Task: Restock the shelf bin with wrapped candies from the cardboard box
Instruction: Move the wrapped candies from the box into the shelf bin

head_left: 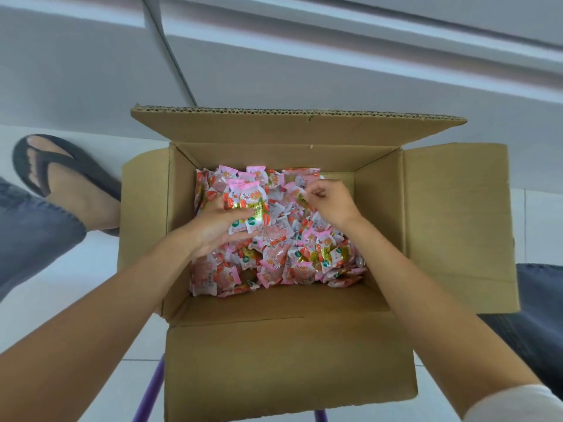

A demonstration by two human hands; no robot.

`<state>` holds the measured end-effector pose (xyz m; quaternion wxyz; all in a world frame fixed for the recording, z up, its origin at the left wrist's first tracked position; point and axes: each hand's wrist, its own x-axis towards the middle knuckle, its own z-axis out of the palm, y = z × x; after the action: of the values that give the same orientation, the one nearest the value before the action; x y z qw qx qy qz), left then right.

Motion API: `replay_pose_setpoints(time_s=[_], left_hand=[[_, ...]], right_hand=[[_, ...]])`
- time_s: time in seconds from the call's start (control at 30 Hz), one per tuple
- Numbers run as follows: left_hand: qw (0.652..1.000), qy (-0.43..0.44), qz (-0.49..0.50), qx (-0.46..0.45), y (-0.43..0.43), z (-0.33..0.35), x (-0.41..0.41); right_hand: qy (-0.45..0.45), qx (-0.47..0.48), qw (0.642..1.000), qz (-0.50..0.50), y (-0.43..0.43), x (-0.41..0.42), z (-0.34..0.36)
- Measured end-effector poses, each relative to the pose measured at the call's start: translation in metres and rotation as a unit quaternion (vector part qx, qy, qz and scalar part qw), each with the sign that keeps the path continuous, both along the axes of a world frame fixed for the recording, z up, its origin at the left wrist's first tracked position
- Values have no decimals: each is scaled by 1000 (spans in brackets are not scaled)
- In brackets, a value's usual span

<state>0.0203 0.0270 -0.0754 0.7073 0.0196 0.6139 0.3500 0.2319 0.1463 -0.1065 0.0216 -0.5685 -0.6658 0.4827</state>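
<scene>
An open cardboard box (380, 226) stands in front of me with its flaps spread out. Its floor is covered by a heap of pink, white and orange wrapped candies (283, 263). My left hand (219, 226) is inside the box on the left and grips a stack of several candies (246, 205). My right hand (332, 202) is down in the heap further right, its fingers curled and pinching a candy. No shelf bin is in view.
A foot in a black flip-flop (61, 175) and a grey trouser leg (33, 229) lie left of the box on the white tiled floor. The white base of a shelf unit (274, 56) runs behind the box. Purple legs (150, 391) show under the box.
</scene>
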Motion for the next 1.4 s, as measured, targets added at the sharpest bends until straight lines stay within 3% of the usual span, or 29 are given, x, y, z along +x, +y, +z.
replay_pose_setpoints(time_s=[0.07,0.13,0.23,0.4,0.5,0.63,0.77,1.0,1.27,1.4], left_hand=[[1000,10,-4,6,3,4,4],[1000,13,9,4,8,15,11],[998,-62,22,24,16,35,21],[989,-35,-69,123,27,87,33],[970,22,-147,193,29,122,37],[944,85,-167,271,31,178,42],[926,85,-155,335,33,238,47],[857,132,-224,444,63,346,40],[810,196,-299,464,148,408,35],[767,282,-334,470,193,407,19]], right_hand=[[72,-22,997,-29,-1,-1,29],[148,-110,981,-56,-6,-5,56],[206,-187,957,-76,-18,-13,81],[186,-111,971,-97,-19,-18,124],[160,-108,980,-47,-15,-14,168],[203,-72,976,-13,-19,-10,237],[240,5,971,-4,-20,-17,296],[338,-78,937,42,7,-12,396],[395,-40,917,35,72,-16,446],[412,1,906,-94,122,-26,425]])
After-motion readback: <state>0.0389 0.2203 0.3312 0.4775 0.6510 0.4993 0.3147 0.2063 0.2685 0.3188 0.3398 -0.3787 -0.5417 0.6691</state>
